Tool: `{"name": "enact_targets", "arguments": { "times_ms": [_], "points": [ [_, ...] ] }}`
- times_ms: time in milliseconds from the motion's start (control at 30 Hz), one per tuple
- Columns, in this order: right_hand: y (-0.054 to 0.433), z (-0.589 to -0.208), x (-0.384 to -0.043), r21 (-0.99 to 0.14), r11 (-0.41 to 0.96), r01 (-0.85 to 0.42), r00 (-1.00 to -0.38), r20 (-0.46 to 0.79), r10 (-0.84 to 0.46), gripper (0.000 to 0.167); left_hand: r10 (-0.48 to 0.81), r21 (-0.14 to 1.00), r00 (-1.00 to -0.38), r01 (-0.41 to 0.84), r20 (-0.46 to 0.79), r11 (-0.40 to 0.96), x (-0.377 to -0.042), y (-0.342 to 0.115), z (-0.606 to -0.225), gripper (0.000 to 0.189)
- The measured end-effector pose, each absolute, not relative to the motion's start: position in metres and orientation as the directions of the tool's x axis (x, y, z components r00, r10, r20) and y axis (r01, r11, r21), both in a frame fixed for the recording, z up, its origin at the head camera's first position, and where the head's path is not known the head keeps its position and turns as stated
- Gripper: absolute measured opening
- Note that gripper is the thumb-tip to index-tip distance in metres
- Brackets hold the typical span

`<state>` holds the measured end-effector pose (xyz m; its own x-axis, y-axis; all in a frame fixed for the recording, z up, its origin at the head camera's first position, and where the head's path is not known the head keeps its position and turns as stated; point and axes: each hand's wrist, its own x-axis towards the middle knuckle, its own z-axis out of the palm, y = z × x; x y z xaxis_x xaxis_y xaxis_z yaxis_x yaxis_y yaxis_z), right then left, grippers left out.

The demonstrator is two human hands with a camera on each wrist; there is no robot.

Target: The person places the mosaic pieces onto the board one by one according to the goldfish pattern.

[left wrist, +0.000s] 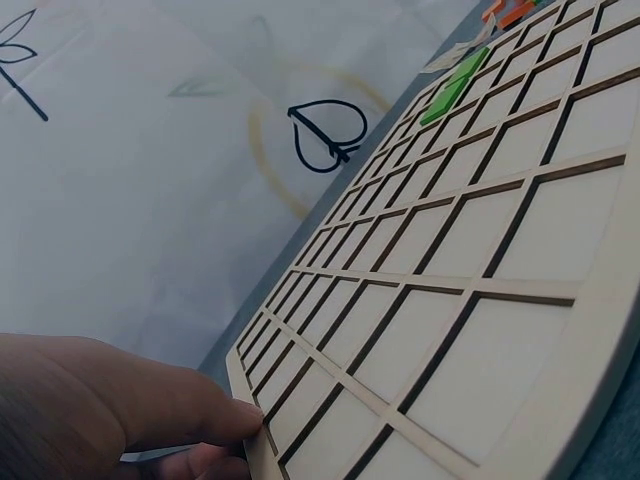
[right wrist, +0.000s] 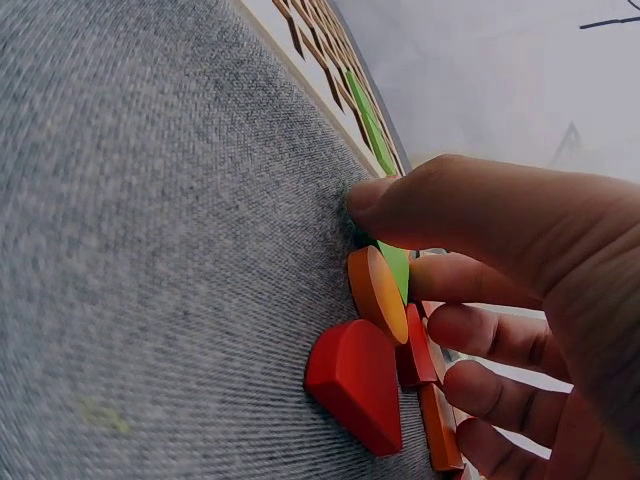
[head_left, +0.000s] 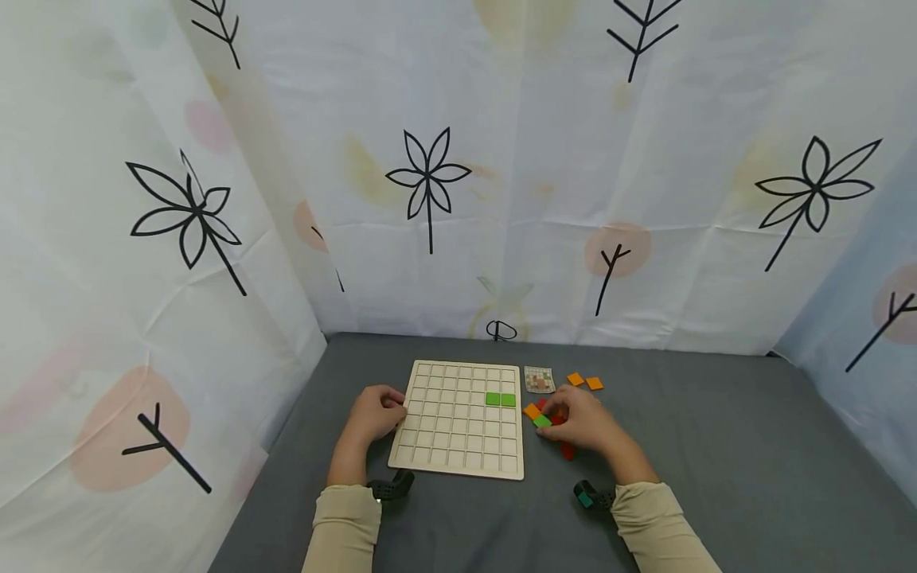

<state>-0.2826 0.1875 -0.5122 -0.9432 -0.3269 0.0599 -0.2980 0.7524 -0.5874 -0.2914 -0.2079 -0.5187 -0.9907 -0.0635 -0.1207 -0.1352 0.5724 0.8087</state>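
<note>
A pale wooden grid board [head_left: 456, 469] lies on the cloth, with two green square tiles [head_left: 501, 399] side by side in its cells near the right edge. My left hand [head_left: 375, 412] grips the board's left edge; in the left wrist view the fingertip [left wrist: 245, 420] rests on the rim. To the right of the board, my right hand [head_left: 582, 418] pinches a green tile [head_left: 542, 421] between thumb and index finger. Under and around that hand lie loose pieces, including an orange piece [right wrist: 377, 292] and a red piece with a rounded end [right wrist: 355, 385]. The palm hides part of the pile.
A small printed pattern card [head_left: 540, 380] lies by the board's upper right corner. Two orange tiles [head_left: 584, 382] sit apart beyond the pile. Grey cloth [head_left: 716, 446] covers the table, and a patterned white curtain [head_left: 501, 263] hangs behind it.
</note>
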Motion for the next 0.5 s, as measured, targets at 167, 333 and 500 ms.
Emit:
{"name": "enact_targets", "arguments": {
  "times_ms": [167, 333, 500],
  "points": [
    [0.1881, -0.5125, -0.2818, -0.581, 0.759, -0.292, -0.945, 0.055, -0.322, 0.023, -0.063, 0.809, -0.991, -0.133, -0.118, 0.573, -0.2919, -0.2075, -0.5189, 0.02],
    [0.1872, -0.5105, -0.2799, -0.569, 0.769, -0.29, -0.946, 0.049, -0.32, 0.024, -0.063, 0.812, -0.991, -0.132, -0.118, 0.568, -0.2919, -0.2077, -0.5193, 0.021],
    [0.1868, -0.5085, -0.278, -0.579, 0.75, -0.321, -0.934, 0.06, -0.353, 0.021, -0.066, 0.816, -0.99, -0.141, -0.126, 0.561, -0.2923, -0.2073, -0.5199, 0.02]
  ]
}}
